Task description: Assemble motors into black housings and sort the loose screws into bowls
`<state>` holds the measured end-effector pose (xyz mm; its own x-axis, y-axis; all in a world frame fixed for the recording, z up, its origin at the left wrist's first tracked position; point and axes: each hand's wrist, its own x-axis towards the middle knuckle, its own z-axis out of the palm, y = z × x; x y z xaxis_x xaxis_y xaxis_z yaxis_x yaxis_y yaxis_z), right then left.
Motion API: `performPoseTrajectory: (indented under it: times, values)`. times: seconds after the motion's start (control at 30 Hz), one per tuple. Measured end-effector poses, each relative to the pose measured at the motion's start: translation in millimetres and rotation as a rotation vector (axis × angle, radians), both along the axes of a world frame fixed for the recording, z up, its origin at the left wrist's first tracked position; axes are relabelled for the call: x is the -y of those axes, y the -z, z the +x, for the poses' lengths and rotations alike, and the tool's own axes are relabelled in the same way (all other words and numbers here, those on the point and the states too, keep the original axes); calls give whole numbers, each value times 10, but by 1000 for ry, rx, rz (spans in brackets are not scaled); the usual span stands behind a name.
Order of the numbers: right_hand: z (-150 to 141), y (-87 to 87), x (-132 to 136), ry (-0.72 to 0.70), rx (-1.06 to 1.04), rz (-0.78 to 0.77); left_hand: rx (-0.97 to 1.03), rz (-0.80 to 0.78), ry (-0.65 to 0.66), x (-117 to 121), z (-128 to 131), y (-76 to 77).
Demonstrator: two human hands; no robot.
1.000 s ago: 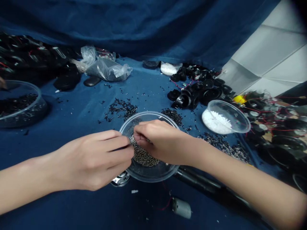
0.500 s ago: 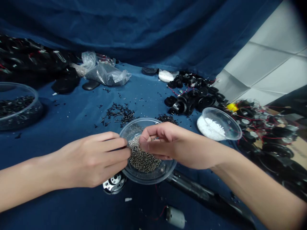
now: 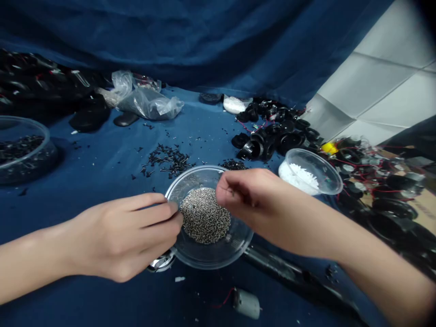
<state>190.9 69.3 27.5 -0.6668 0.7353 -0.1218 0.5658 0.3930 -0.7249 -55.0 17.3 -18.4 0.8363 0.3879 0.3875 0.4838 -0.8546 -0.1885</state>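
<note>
A clear plastic bowl (image 3: 204,259) sits on the blue cloth in front of me, holding a heap of tiny silver parts (image 3: 204,220). My left hand (image 3: 126,236) grips the bowl's left rim, fingers closed together against it. Over the bowl's right side hovers my right hand (image 3: 248,195), slightly blurred, with the fingers curled into a pinch; what they hold is too small to make out. Under the left hand a round metal part (image 3: 160,262) peeks out.
A clear bowl of white bits (image 3: 308,175) stands to the right, a pile of black round parts (image 3: 272,134) behind it. Loose black screws (image 3: 166,159) lie beyond the bowl. A bowl of dark pieces (image 3: 22,150) sits far left, plastic bags (image 3: 143,100) behind. A small motor (image 3: 247,303) lies near me.
My right hand has lifted out of the silver parts and moved right and up, fingers pinched. My left hand has stayed on the bowl's rim.
</note>
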Motion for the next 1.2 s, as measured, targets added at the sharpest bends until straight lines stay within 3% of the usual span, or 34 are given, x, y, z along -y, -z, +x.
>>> performPoseTrajectory:
  times: [0.07, 0.17, 0.37, 0.5, 1.03, 1.2]
  values:
    - [-58, 44, 70, -86, 117, 202, -49, 50, 92, -24, -16, -32]
    - [-165, 182, 103, -214, 227, 330, -41, 112, 139, -54, -30, -29]
    - [-389, 309, 6, -197, 356, 486, -27, 137, 156, -56, -35, 19]
    - [-508, 266, -29, -191, 469, 505, -13, 153, 143, -61, -31, 20]
    - [-467, 500, -41, -246, 316, 531, 28, 96, 111, -59, -37, 50]
    - [-411, 385, -23, -172, 263, 386, 26, 62, 102, -44, -37, 40]
